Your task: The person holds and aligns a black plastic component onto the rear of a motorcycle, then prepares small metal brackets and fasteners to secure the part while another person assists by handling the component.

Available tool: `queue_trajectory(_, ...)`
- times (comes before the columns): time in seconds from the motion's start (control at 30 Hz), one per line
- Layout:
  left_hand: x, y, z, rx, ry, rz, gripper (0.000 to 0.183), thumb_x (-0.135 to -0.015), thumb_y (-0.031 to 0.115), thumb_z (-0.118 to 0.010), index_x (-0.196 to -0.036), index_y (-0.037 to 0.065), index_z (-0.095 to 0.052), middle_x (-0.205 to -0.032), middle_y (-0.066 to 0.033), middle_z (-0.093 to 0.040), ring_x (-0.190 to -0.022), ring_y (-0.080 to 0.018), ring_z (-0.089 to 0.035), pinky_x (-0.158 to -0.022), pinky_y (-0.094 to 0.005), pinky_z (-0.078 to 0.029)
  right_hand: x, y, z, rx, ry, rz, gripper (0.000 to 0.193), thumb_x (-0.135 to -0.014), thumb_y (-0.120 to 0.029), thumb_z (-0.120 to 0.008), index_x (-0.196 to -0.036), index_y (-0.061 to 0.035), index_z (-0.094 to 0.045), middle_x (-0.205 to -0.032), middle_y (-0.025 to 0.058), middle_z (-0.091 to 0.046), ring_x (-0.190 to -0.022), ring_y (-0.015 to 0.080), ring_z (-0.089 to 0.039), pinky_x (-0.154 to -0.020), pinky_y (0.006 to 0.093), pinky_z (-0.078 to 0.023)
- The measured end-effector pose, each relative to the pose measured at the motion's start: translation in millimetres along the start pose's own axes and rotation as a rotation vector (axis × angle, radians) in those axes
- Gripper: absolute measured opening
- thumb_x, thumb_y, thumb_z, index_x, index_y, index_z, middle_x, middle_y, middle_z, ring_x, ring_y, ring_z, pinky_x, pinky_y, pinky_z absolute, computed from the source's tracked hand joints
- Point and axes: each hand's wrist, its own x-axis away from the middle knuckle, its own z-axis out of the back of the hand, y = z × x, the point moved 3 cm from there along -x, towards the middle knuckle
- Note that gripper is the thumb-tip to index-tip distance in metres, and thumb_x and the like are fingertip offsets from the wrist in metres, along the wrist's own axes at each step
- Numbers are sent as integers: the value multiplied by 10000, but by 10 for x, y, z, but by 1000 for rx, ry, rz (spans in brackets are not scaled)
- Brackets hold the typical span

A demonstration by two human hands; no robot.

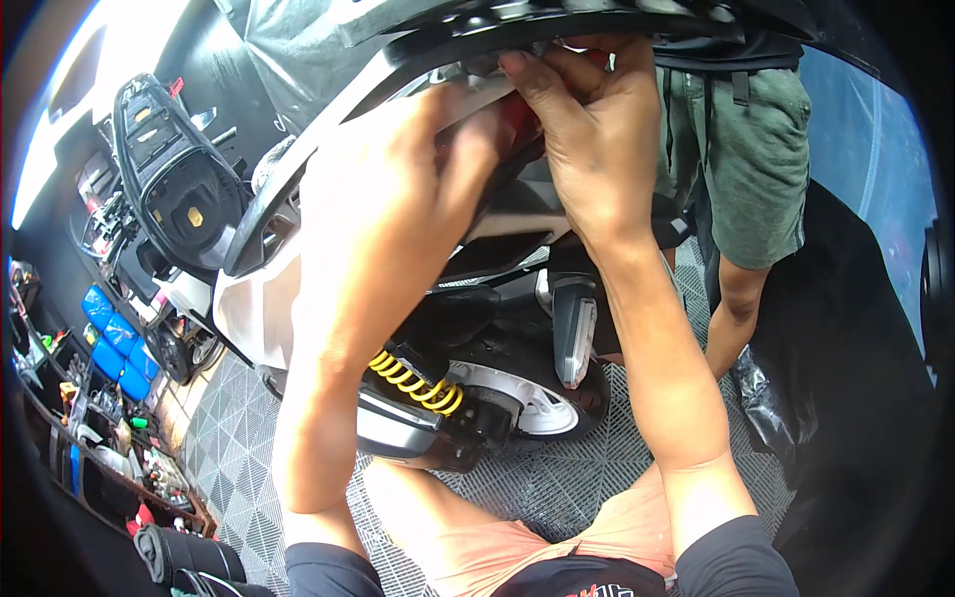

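A scooter with a white side panel [244, 313] stands in front of me, and both my hands are up at the underside of its raised black tail part [423, 45]. My left hand [393, 169] reaches in beside a red part; its fingers are smeared by motion. To its right, my right hand [602, 149] is closed, thumb bent against the curled fingers near the tail's lower edge. What it grips is hidden by the fingers. Below the hands are a yellow coil spring [418, 386], a turn signal [574, 338] with a clear lens and the rear wheel [547, 413].
Another person in green shorts [746, 164] stands close at the right. A second scooter with an open seat compartment [194, 204] is at the left. Shelves with tools and bottles [129, 453] line the left side. A black plastic sheet [776, 413] hangs at the right.
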Motion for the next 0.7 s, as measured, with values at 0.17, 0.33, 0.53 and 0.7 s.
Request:
queue_trajectory(0.17, -47, 96, -45, 3, 14, -41, 275, -909, 264, -687, -1028, 17, -700, -856, -181, -704, -789, -380, -690, -730, -447, -552, -7, -16, 63, 37, -49, -5, 432, -935, -140, -784, -1194, 13, -474, -911, 97, -745, -748, 84, -677, -616, 198, -499)
queue_trajectory(0.33, -61, 148, -43, 26, -51, 23, 330, -940, 250, -661, -1121, -22, -704, -869, -208, -715, -781, -361, -685, -744, -388, -531, -17, 33, 104, 24, 24, -37, 345, -963, -199, -756, -1173, -11, -557, -884, 73, -736, -669, 44, -617, -547, 179, -435)
queue_trajectory(0.53, -70, 194, -50, 33, -42, 44, 316, -938, 255, -668, -1080, -27, -688, -867, -222, -692, -782, -383, -673, -733, -405, -525, -50, 123, 81, -303, -23, -165, 303, -993, -154, -709, -1260, -28, -638, -1053, 53, -739, -848, 106, -674, -747, 252, -540)
queue_trajectory(0.7, -46, 225, -87, 10, -11, 19, 346, -939, 277, -686, -1110, -24, -691, -891, -217, -697, -795, -378, -679, -728, -412, -524, -31, 127, 108, -303, 5, -231, 230, -1001, -151, -699, -1206, -45, -702, -1064, 22, -728, -850, 75, -652, -725, 238, -534)
